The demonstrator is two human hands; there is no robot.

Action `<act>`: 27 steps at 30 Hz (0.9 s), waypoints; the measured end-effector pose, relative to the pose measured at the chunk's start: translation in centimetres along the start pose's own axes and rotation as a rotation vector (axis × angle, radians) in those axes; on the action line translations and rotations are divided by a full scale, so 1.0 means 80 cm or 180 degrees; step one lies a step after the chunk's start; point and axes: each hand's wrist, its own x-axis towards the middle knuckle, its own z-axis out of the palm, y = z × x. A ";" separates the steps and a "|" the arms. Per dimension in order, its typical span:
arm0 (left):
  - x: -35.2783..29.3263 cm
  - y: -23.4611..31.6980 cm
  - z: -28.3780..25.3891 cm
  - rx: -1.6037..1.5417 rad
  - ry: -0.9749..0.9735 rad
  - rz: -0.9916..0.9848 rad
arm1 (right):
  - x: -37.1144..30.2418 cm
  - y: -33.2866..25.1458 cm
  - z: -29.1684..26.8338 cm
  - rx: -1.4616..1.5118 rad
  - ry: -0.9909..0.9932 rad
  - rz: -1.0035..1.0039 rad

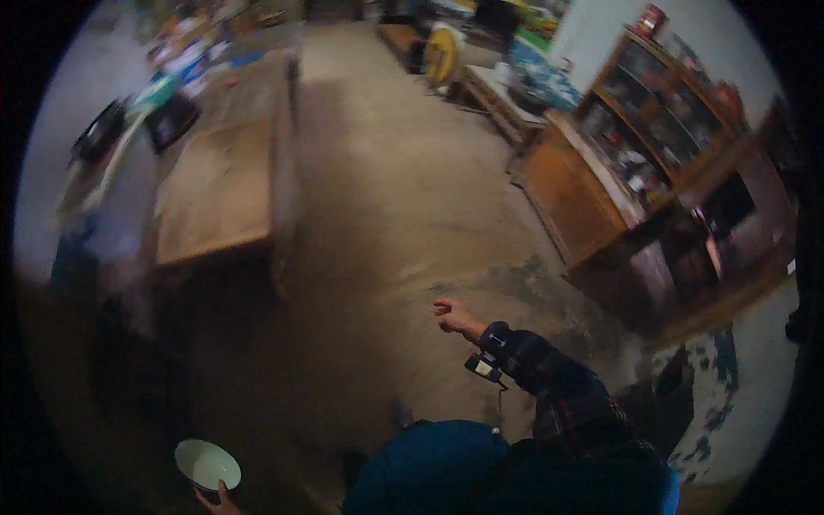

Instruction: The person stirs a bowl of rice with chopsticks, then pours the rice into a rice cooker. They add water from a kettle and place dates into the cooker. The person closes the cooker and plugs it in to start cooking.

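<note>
At the lower left, my left hand (219,500) grips a white bowl (206,464) with a dark rim, the thumb over its near edge. The bowl is tilted, and no contents can be made out in it. My right hand (457,318) reaches out over the floor in the middle, its fingers loosely bent and apart, with nothing in them. A small dark device (483,368) with a wire hangs at my right wrist, below the plaid sleeve (558,378).
On the left stands a wooden table (219,189) with black pans (172,120) and clutter. A wooden cabinet (575,189) with glass-fronted shelves is at the right. Farther back are a low bench (498,103) and a round yellow object (442,56). Bare floor (386,172) runs between them.
</note>
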 end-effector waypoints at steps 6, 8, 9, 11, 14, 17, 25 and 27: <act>0.151 0.085 0.237 -0.0887 -0.0646 -0.0129 | 0.022 0.071 -0.096 -0.0422 0.1227 0.0418; 0.199 0.145 0.279 -0.0753 -0.0779 0.0361 | 0.021 0.068 -0.097 -0.0069 0.1091 0.0258; 0.209 0.181 0.304 -0.0682 -0.0879 0.0546 | 0.014 0.063 -0.105 0.0045 0.1072 0.0319; 0.237 0.266 0.344 -0.0881 -0.1281 0.0681 | 0.003 0.052 -0.122 0.0620 0.1102 0.0290; 0.269 0.382 0.420 -0.1427 -0.1906 0.0443 | -0.034 0.030 -0.163 0.2004 0.0672 -0.0177; 0.297 0.461 0.518 -0.1638 -0.2195 0.0240 | -0.064 0.021 -0.194 0.3047 0.0403 -0.0694; 0.282 0.635 0.702 -0.1885 -0.2427 0.0300 | -0.113 0.054 -0.276 0.2978 0.1837 -0.0834; 0.273 0.670 0.720 -0.1899 -0.2612 0.0236 | -0.118 0.079 -0.301 0.1482 0.1484 0.0760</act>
